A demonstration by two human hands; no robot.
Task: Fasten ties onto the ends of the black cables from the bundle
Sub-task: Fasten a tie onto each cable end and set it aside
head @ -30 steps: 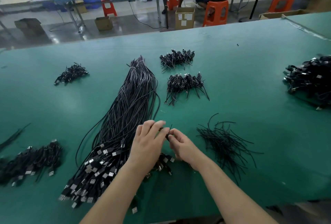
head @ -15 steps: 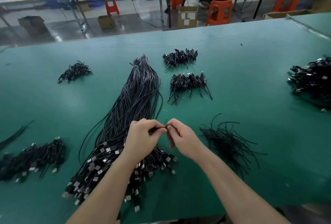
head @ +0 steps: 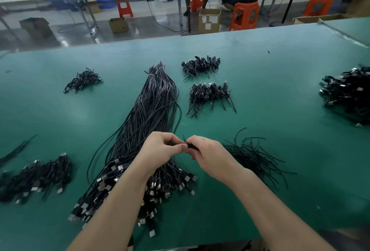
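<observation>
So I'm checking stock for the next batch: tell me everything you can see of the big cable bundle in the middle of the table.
The big cable bundle is a long sheaf of thin black cables lying flat on the green table. Its far end is narrow and bound with pale ties; toward the person it fans wide, ending in many black plugs with silvery metal tips. A few strands loop loose on either side. The left hand and both forearms hover over its near end.

Left hand [head: 160, 150] and right hand [head: 208, 155] meet, fingers curled, pinching.
</observation>
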